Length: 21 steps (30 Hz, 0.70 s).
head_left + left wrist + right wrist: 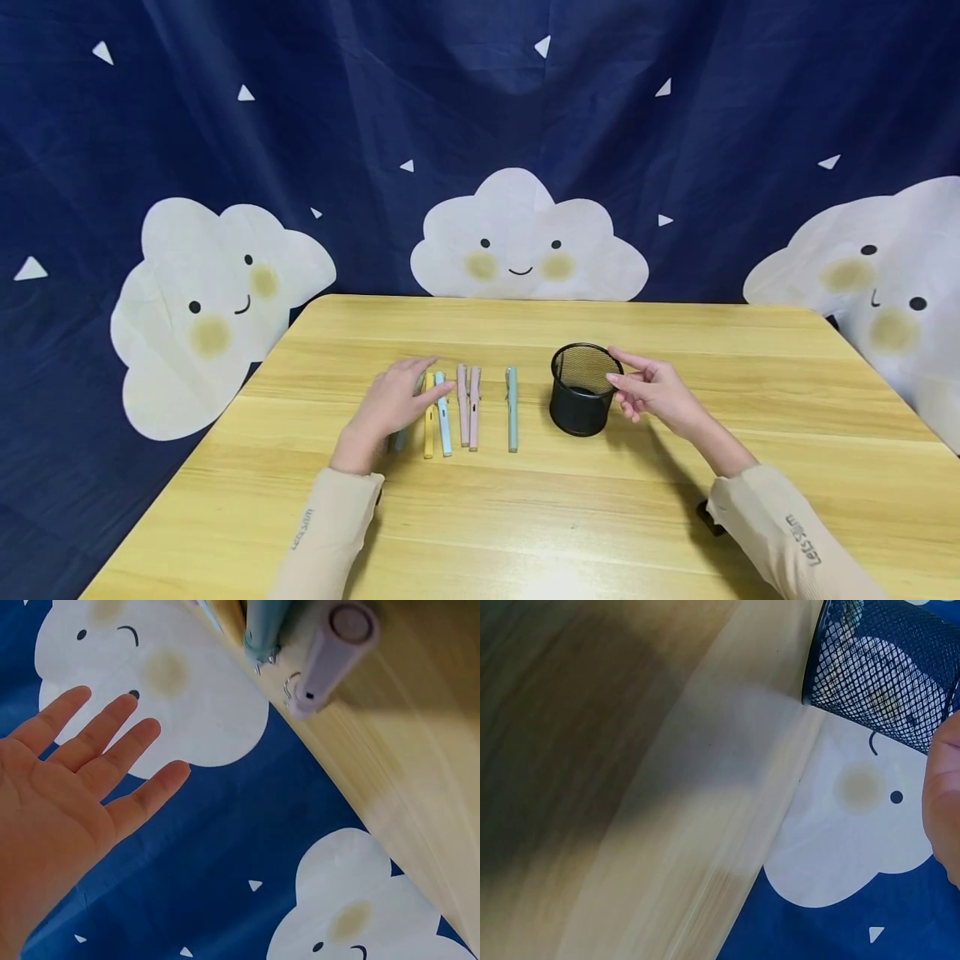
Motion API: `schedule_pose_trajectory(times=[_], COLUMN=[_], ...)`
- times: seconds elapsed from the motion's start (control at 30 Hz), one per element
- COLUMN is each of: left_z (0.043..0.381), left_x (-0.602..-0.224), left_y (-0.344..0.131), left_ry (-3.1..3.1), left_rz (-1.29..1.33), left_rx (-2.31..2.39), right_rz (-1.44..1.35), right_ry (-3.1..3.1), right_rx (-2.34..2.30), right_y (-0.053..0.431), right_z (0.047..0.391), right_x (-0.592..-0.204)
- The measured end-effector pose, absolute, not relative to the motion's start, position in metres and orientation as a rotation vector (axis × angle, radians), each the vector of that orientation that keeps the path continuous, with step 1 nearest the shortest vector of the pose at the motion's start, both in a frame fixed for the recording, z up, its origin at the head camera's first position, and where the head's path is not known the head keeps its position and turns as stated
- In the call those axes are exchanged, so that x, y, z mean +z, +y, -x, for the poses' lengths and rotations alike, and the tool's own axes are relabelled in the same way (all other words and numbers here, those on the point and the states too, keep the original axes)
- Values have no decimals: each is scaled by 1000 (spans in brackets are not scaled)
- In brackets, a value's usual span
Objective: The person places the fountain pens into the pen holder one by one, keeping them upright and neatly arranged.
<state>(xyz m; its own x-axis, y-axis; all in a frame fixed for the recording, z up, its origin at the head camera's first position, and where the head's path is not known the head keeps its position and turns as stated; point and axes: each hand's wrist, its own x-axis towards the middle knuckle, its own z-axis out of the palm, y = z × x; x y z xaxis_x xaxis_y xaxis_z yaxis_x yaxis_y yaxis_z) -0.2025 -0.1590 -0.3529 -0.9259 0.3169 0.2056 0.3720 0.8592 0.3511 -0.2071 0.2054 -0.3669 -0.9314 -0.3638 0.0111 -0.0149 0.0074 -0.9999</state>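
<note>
A black mesh pen holder (581, 410) stands upright on the table, right of the pens. My right hand (654, 392) pinches its rim on the right side; in the right wrist view part of that hand shows at the mesh wall (885, 675). My left hand (393, 404) is over the left end of a row of pens, fingers extended and holding nothing; its spread fingers (124, 742) show in the left wrist view. Beneath it a teal pen (401, 439) is partly hidden. Beside that lie a yellow pen (429, 425), a light blue pen (444, 425), two pinkish pens (474, 417) and a grey-green pen (512, 417).
The light wooden table (525, 517) has its far edge against a dark blue curtain (480, 92) printed with white clouds and triangles. A small dark object (709, 518) shows beside the right sleeve (787, 525).
</note>
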Motion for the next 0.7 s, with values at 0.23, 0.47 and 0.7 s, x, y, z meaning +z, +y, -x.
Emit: schedule_pose_trajectory(times=[0.23, 0.47, 0.7], left_z=[203, 204, 204], left_x=[-354, -354, -355], left_y=[-170, -184, -196], left_ry=[-2894, -2929, -2957], left_rz=[533, 516, 488], left_rx=[-642, -730, -749], right_rz=[438, 451, 460], right_ry=[2013, 1997, 1982], right_rx=[-2025, -2032, -2040], right_y=[206, 207, 207], right_z=[208, 208, 208], right_x=[-369, -369, -369])
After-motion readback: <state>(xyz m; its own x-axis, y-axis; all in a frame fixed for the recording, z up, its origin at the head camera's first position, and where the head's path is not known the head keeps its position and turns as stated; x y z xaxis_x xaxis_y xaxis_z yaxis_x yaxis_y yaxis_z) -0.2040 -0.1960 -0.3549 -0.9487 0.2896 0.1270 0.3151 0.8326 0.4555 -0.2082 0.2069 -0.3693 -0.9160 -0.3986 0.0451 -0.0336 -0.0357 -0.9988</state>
